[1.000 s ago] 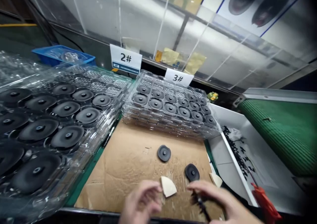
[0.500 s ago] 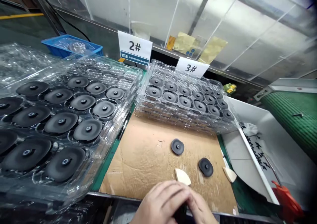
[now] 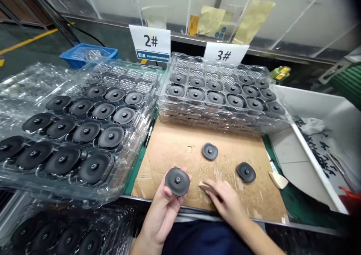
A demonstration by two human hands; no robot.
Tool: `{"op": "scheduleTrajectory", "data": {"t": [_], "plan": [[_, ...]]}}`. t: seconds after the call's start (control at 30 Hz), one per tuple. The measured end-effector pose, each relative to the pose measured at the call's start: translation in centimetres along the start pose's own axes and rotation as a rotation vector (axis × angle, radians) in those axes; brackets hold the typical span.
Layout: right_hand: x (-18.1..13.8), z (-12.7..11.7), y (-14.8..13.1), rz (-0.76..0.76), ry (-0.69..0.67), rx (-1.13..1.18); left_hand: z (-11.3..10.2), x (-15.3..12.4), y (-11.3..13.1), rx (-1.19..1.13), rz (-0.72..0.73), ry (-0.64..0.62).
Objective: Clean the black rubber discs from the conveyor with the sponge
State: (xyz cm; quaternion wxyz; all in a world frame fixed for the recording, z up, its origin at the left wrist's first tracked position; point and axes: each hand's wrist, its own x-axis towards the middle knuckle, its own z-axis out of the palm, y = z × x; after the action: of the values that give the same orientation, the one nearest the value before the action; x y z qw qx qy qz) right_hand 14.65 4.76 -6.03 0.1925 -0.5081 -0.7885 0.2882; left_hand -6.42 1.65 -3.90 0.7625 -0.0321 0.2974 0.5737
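Note:
My left hand (image 3: 165,210) is closed around the edge of a black rounded plastic disc (image 3: 183,181), with the small central post facing up. My right hand (image 3: 227,198) pinches a cream wedge-shaped piece (image 3: 203,186) just above or on the cardboard; its fingers partly cover the wedge. Beyond both hands, one loose black disc (image 3: 210,155) lies on the cardboard sheet (image 3: 166,150). Another black disc (image 3: 246,177) rests further right, with its post up too. Near the cardboard's right edge sits a second cream wedge (image 3: 278,180).
At left stands a large clear tray (image 3: 124,172) of black discs, with a further stack (image 3: 107,225) below. Stacked clear trays (image 3: 197,116) carry discs at the back, behind signs 2# and 3#. A white bin (image 3: 318,172) holds small black parts at right. A blue basket (image 3: 66,59) is back left.
My hands, close together before, have moved apart. The left now shows a black disc held up, while the right has reached the cream wedge. The head view has shifted.

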Motion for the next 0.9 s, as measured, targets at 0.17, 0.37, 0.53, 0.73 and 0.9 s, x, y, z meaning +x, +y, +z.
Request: {"op": "scheduleTrajectory", "data": {"t": [0.17,0.37,0.53,0.73,0.9], "plan": [[2.2,-4.2,-5.2,-0.012,0.096,0.122,2.4,-0.4,-2.0,0.123,-0.001,0.017],[1.5,-6.7,-9.9,-0.321,-0.057,0.235,4.1,-1.1,-3.5,0.208,0.0,0.005],[1.2,-7.5,-9.4,-0.358,0.163,0.148,5.9,-1.6,-4.1,0.296,0.03,0.042],[-0.2,-8.1,-8.7,-0.386,0.216,0.177,7.6,-1.9,-5.0,0.307,0.011,-0.01],[-0.7,-9.8,-8.0,-0.424,0.264,0.159,8.9,-1.7,-5.7,0.323,-0.031,-0.054]]}}
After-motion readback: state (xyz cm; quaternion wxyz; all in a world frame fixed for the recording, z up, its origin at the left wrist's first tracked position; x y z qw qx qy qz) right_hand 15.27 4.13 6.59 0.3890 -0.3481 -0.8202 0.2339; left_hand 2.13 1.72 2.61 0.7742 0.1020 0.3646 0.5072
